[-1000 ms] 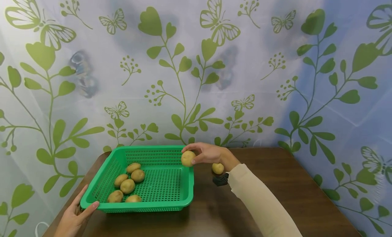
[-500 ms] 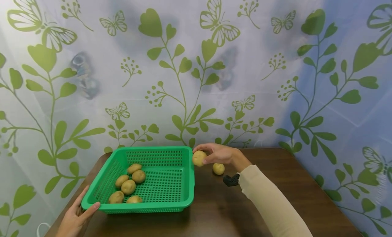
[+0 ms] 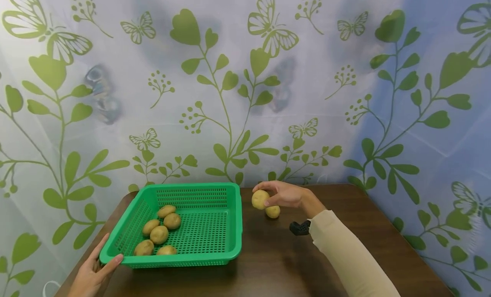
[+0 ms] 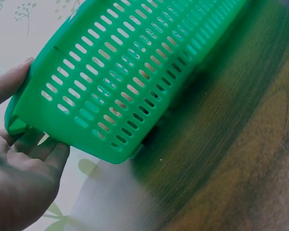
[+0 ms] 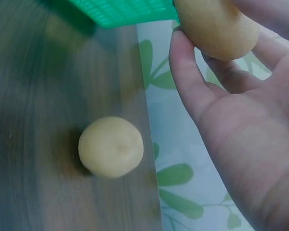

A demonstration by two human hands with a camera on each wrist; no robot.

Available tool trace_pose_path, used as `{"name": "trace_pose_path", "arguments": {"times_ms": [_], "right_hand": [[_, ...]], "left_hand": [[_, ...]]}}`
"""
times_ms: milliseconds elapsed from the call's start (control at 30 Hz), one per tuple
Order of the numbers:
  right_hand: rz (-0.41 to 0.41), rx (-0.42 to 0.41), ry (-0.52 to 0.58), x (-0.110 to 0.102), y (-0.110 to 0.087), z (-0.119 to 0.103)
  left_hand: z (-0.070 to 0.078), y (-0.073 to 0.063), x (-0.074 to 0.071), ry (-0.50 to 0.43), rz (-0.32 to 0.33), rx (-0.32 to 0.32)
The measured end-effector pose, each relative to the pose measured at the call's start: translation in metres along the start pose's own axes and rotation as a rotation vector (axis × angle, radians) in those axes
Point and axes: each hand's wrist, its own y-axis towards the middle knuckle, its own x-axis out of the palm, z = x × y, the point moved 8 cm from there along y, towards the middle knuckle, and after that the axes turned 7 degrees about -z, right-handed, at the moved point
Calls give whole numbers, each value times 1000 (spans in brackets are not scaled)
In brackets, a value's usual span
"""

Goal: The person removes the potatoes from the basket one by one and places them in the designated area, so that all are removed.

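At the near left, your left hand [image 3: 92, 269] gripped the corner of the green basket [image 3: 176, 260], thumb against the near rim. The basket stood close to the left edge of the worktop [image 3: 268, 263]; in my judgement, an uneven pull there could have dragged or tipped it. Six potatoes [image 3: 159, 235] lay inside, bunched toward the left, and a tilt could have set them rolling.

Farther off, outside the basket to its right, your right hand [image 3: 287, 194] pinched the held potato [image 3: 260, 199] above the worktop, fingers bent about its sides. Its smooth, rounded skin and the fingertip hold made slipping the likeliest fault.

Just beyond, the loose potato [image 3: 273, 212] rested on the worktop, partly covered by the held one in the head view, though the right wrist view showed them apart. A low sweep could have knocked it, and the far edge near it showed no lip to check a roll.
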Motion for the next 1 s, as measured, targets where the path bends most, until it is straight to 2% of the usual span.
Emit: {"name": "trace_pose_path", "arguments": {"times_ms": [100, 300, 367, 700, 867, 1000], "right_hand": [[9, 10, 22, -1, -4, 3], [49, 32, 27, -6, -13, 11], [62, 35, 23, -9, -17, 14], [124, 11, 14, -29, -42, 29], [185, 26, 21, -36, -54, 41], [247, 35, 67, -42, -66, 52]], "left_hand": [[-1, 0, -2, 22, -3, -21], [-7, 0, -3, -92, 4, -4], [-7, 1, -3, -104, 4, 11], [0, 1, -1, 2, 6, 51], [1, 0, -3, 63, 9, 42], [0, 0, -3, 46, 20, 56]]}}
